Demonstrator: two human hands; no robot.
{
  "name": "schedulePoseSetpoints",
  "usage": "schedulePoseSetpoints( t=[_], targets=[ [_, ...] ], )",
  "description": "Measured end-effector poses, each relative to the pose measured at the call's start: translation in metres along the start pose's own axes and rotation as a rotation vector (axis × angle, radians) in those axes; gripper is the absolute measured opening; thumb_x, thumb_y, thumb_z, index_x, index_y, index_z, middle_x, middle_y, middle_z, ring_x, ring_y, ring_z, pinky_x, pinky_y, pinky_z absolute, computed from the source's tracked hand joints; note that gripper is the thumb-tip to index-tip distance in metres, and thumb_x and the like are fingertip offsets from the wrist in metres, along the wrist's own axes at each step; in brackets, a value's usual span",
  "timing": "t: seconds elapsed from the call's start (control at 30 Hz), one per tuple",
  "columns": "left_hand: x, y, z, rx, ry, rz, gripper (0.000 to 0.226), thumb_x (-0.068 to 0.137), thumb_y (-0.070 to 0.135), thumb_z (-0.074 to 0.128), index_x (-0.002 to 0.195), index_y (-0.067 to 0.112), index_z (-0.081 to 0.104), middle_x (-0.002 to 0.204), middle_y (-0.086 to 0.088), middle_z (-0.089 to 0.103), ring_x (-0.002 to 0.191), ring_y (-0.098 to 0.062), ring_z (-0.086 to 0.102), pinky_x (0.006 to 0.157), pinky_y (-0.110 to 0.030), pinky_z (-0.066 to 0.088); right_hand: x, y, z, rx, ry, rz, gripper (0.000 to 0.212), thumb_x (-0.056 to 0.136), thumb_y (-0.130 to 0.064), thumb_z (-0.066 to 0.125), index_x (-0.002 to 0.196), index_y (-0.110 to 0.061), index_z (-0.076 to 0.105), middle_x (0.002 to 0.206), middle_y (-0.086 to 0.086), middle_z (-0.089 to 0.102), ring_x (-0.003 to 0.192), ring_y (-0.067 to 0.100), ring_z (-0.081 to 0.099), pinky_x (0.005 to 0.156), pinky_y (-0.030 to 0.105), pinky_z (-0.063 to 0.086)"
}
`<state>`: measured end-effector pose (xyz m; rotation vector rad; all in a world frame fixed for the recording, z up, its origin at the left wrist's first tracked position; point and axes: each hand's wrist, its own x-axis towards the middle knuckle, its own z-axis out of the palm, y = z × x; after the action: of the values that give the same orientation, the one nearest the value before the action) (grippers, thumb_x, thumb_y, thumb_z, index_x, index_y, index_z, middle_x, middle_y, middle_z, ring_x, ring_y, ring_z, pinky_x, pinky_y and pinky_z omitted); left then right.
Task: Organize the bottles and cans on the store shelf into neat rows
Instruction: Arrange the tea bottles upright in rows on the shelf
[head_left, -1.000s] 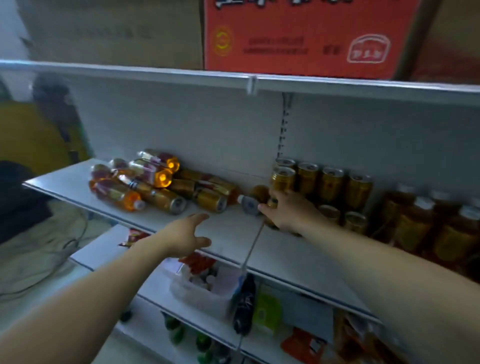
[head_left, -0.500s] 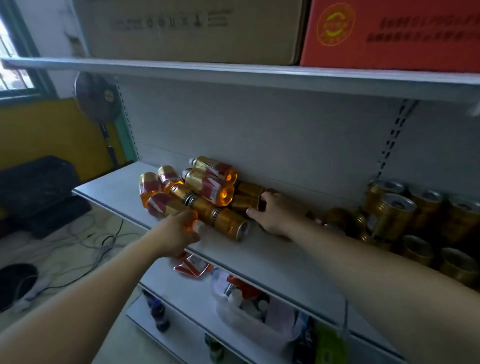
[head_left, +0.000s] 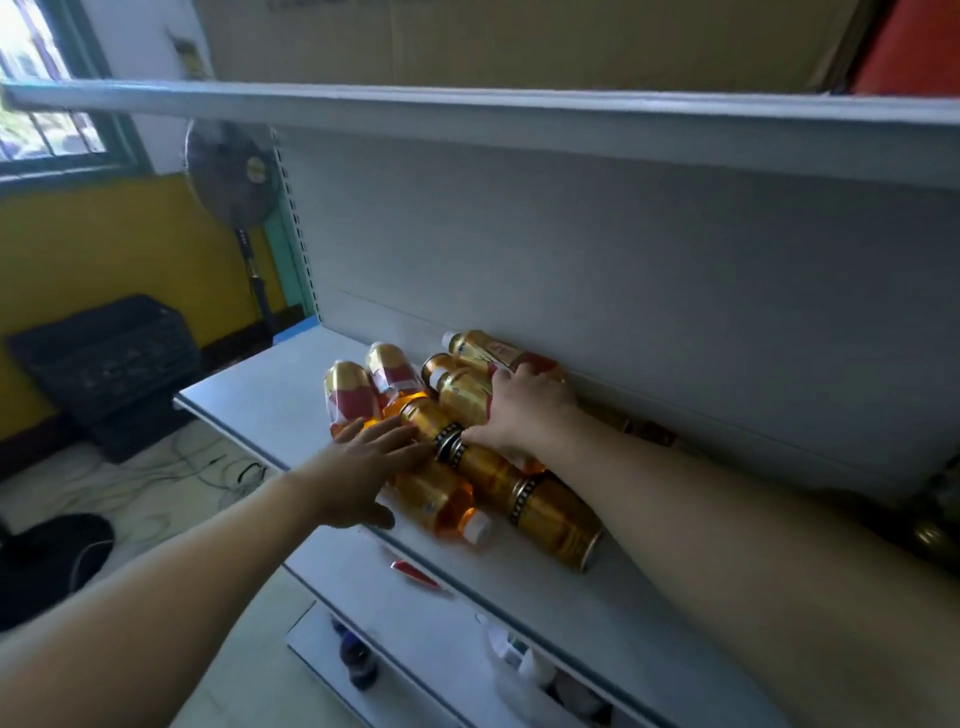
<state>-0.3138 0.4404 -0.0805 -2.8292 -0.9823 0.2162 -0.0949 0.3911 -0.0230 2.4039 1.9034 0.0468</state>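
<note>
On the grey metal shelf (head_left: 249, 384) the left hand (head_left: 358, 467) lies flat, fingers straight, on the heap of amber plastic bottles (head_left: 358, 400) (all lying down); the right hand (head_left: 524, 410) curls round the white-capped back bottle (head_left: 483, 345) — lift it clear and stand it upright; mind the gold metal cans (head_left: 556, 514) — likely rollers.

The bottles (head_left: 351, 400) are amber with red-and-gold labels and white caps; the cans (head_left: 558, 514) gold, ringed by a black band of pale dots. Shelf (head_left: 249, 384) — pale grey. At left, a yellow wall (head_left: 104, 260), green window frame (head_left: 119, 150), black crate (head_left: 104, 358). Upper right — a red box (head_left: 909, 47).
</note>
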Motion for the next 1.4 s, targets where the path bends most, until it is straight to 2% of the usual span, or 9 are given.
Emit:
schedulePoseSetpoints(
  t=[0.1, 0.27, 0.37, 0.43, 0.53, 0.67, 0.87, 1.2, 1.4],
  targets=[
    [0.013, -0.007, 0.006, -0.006, 0.071, 0.137, 0.094, 0.078, 0.051, 0.065, 0.147, 0.041, 0.002, 0.158, 0.009, 0.009, 0.145, -0.017, -0.001, 0.112, -0.042, -0.006, 0.006, -0.011, 0.005, -0.074, -0.026, 0.074, 0.098, 0.07, -0.07, 0.063, 0.142, -0.013, 0.029, 0.138, 0.016, 0.04, 0.122, 0.037, 0.043, 0.092, 0.05, 0.04],
    [0.011, -0.026, 0.011, -0.229, 0.216, 0.194, 0.088, 0.075, 0.052, 0.068, 0.147, 0.033, 0.022, 0.152, 0.006, 0.031, 0.141, -0.016, 0.023, 0.114, -0.034, 0.014, -0.024, 0.008, 0.002, 0.261, 0.175, 0.206, 0.088, 0.065, -0.068, 0.066, 0.137, -0.024, 0.038, 0.134, 0.007, 0.047, 0.119, 0.029, 0.048, 0.091, 0.041, 0.041],
    [0.005, -0.022, 0.003, -0.823, 0.291, 0.048, 0.078, 0.063, 0.042, 0.08, 0.132, 0.041, 0.044, 0.117, 0.008, 0.062, 0.106, -0.02, 0.061, 0.088, -0.033, 0.049, -0.068, 0.021, -0.002, 0.709, 0.404, 0.365, 0.068, 0.055, -0.07, 0.064, 0.113, -0.035, 0.053, 0.107, -0.007, 0.061, 0.095, 0.013, 0.059, 0.076, 0.03, 0.046],
    [0.005, -0.011, -0.007, -1.211, 0.272, 0.022, 0.066, 0.055, 0.043, 0.079, 0.113, 0.052, 0.05, 0.089, 0.009, 0.069, 0.078, -0.009, 0.068, 0.066, -0.026, 0.056, -0.101, 0.028, -0.002, 1.048, 0.518, 0.471, 0.05, 0.057, -0.062, 0.071, 0.098, -0.038, 0.055, 0.087, -0.021, 0.065, 0.077, -0.002, 0.061, 0.06, 0.019, 0.046],
    [0.016, 0.02, -0.02, -1.491, 0.185, 0.095, 0.069, 0.051, 0.048, 0.077, 0.116, 0.034, 0.057, 0.092, 0.004, 0.071, 0.085, -0.008, 0.067, 0.074, -0.025, 0.051, -0.149, 0.041, 0.011, 1.478, 0.6, 0.646, 0.044, 0.057, -0.046, 0.075, 0.096, -0.027, 0.064, 0.074, -0.013, 0.072, 0.068, 0.004, 0.068, 0.058, 0.022, 0.051],
    [0.017, 0.098, -0.045, -1.735, -0.032, 0.272, 0.041, 0.059, 0.04, 0.076, 0.099, 0.042, 0.064, 0.093, 0.008, 0.073, 0.086, -0.01, 0.069, 0.066, -0.019, 0.052, -0.218, 0.057, 0.032, 1.831, 0.693, 0.834, 0.053, 0.062, -0.032, 0.074, 0.11, -0.017, 0.06, 0.083, 0.005, 0.074, 0.075, 0.023, 0.071, 0.064, 0.035, 0.053],
    [-0.001, 0.237, -0.074, -1.711, -0.237, 0.436, 0.039, 0.073, 0.024, 0.078, 0.104, 0.032, 0.056, 0.091, 0.01, 0.073, 0.084, -0.009, 0.069, 0.064, -0.019, 0.051, -0.34, 0.098, 0.04, 1.636, 0.987, 0.965, 0.069, 0.043, -0.046, 0.084, 0.104, -0.028, 0.058, 0.084, -0.005, 0.074, 0.074, 0.018, 0.072, 0.053, 0.028, 0.053],
    [-0.061, 0.494, -0.097, -1.619, -0.271, 0.533, 0.049, 0.072, 0.021, 0.079, 0.111, 0.034, 0.052, 0.102, 0.011, 0.064, 0.091, -0.007, 0.06, 0.067, -0.023, 0.045, -0.572, 0.199, 0.049, 1.269, 1.071, 1.12, 0.065, 0.044, -0.046, 0.08, 0.103, -0.035, 0.054, 0.102, 0.0, 0.067, 0.092, 0.019, 0.066, 0.081, 0.046, 0.055],
    [-0.063, 0.581, -0.105, -1.589, -0.228, 0.505, 0.057, 0.069, 0.023, 0.081, 0.115, 0.035, 0.049, 0.102, 0.014, 0.059, 0.09, -0.006, 0.058, 0.067, -0.024, 0.046, -0.642, 0.257, 0.05, 1.179, 1.014, 1.106, 0.053, 0.068, -0.027, 0.083, 0.106, -0.044, 0.049, 0.104, -0.009, 0.062, 0.091, 0.007, 0.06, 0.066, 0.024, 0.045]
  ],
)
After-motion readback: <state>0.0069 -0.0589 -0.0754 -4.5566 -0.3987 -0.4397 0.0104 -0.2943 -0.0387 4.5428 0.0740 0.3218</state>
